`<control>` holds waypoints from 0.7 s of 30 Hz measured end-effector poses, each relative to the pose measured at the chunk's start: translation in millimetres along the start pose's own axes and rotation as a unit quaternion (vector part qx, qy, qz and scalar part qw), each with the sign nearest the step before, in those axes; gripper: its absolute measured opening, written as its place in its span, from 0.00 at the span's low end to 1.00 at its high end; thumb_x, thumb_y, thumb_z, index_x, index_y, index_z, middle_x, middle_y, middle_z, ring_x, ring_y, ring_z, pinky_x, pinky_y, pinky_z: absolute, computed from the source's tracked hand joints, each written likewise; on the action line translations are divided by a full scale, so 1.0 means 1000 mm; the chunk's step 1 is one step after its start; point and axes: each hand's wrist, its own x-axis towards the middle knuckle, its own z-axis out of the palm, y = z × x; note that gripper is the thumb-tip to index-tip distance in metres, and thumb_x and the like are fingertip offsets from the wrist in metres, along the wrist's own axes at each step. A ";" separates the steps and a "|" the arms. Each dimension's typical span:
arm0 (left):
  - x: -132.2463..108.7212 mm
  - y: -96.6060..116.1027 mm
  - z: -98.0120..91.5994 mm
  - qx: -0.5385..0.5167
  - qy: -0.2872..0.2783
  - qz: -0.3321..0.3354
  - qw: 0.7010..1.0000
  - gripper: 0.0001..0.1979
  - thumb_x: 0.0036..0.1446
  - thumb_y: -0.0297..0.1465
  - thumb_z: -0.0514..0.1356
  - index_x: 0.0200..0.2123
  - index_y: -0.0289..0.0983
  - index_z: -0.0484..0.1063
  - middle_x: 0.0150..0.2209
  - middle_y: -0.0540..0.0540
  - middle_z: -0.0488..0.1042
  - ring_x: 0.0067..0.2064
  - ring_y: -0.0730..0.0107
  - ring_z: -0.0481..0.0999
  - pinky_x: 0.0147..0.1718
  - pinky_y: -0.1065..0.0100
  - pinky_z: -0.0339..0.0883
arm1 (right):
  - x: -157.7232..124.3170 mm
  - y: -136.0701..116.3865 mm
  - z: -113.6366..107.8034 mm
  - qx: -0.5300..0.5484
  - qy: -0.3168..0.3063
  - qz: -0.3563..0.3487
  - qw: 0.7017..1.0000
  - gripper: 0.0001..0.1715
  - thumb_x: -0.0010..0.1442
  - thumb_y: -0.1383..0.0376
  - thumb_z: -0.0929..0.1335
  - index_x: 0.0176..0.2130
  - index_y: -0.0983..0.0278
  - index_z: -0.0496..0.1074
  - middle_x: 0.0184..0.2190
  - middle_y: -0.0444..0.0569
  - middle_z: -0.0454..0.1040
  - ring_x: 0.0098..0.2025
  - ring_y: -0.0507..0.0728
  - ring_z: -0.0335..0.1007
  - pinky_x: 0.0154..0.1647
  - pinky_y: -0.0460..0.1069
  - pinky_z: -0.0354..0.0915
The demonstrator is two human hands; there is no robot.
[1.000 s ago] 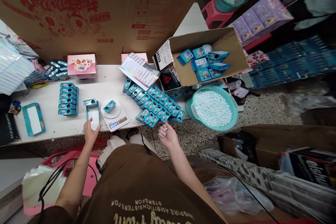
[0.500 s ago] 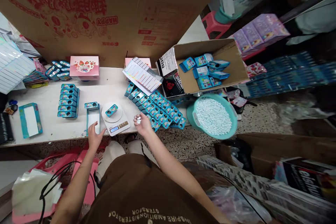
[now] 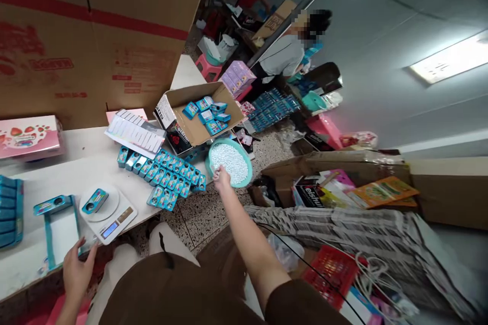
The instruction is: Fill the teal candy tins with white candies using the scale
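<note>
My left hand (image 3: 77,266) is open, thumb and fingers apart, at the table edge beside an open teal-rimmed tray (image 3: 61,236). One small blue box (image 3: 52,205) lies across the tray's far end. Just right of the tray is a white kitchen scale (image 3: 124,216) with a lit display, carrying another blue box (image 3: 95,201) on its round plate. My right hand (image 3: 222,179) reaches over the near left rim of a turquoise basin (image 3: 249,170) filled with small white pellets (image 3: 231,160). Its fingers are curled together, and what they hold is hidden.
Rows of blue boxes (image 3: 163,175) stand right of the scale, beneath printed sheets (image 3: 135,134). Behind them an open carton (image 3: 196,134) holds several loose blue boxes. A large cardboard box (image 3: 95,61) walls the table's back. Two people work farther off, one in a grey shirt (image 3: 282,53).
My right hand, which held a few white pellets near the scale, has moved right to the basin. The view has swung right. My left hand stays by the tray, open.
</note>
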 end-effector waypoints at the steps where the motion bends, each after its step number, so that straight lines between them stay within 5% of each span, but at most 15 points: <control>1: -0.001 0.006 0.000 0.007 -0.001 0.001 1.000 0.33 0.48 0.54 0.52 0.47 0.33 0.66 0.45 0.36 0.72 0.49 0.50 0.70 0.50 0.53 0.62 | 0.014 -0.010 -0.019 -0.054 0.045 -0.015 0.997 0.21 0.61 0.58 0.58 0.18 0.60 0.52 0.09 0.38 0.55 0.16 0.51 0.58 0.19 0.44 0.53; 4: -0.006 0.025 -0.001 0.034 0.001 -0.002 0.999 0.34 0.47 0.55 0.51 0.47 0.34 0.66 0.46 0.36 0.71 0.50 0.49 0.70 0.51 0.52 0.61 | 0.053 -0.025 -0.059 -0.193 0.138 -0.036 0.971 0.21 0.60 0.58 0.60 0.18 0.60 0.57 0.17 0.49 0.68 0.33 0.59 0.71 0.31 0.47 0.60; 7: -0.019 0.043 -0.002 0.057 0.008 -0.005 0.998 0.32 0.47 0.54 0.52 0.47 0.37 0.66 0.46 0.37 0.72 0.50 0.49 0.70 0.52 0.50 0.61 | 0.087 -0.017 -0.079 -0.308 0.175 -0.046 0.934 0.18 0.58 0.56 0.62 0.22 0.63 0.64 0.31 0.59 0.75 0.47 0.63 0.68 0.41 0.49 0.59; 13: -0.064 0.076 0.001 0.095 0.001 -0.011 0.995 0.30 0.50 0.53 0.51 0.46 0.37 0.66 0.44 0.37 0.72 0.48 0.50 0.70 0.51 0.51 0.61 | 0.129 0.017 -0.095 -0.602 0.128 -0.126 0.778 0.32 0.59 0.45 0.59 0.41 0.71 0.70 0.40 0.66 0.74 0.43 0.64 0.70 0.40 0.51 0.60; 21: -0.090 0.106 0.015 0.100 0.009 -0.007 0.995 0.25 0.53 0.49 0.52 0.45 0.36 0.67 0.43 0.39 0.72 0.47 0.55 0.70 0.51 0.54 0.62 | 0.136 0.023 -0.113 -0.611 0.127 -0.152 0.766 0.26 0.63 0.54 0.57 0.37 0.71 0.73 0.37 0.65 0.75 0.41 0.63 0.71 0.38 0.51 0.59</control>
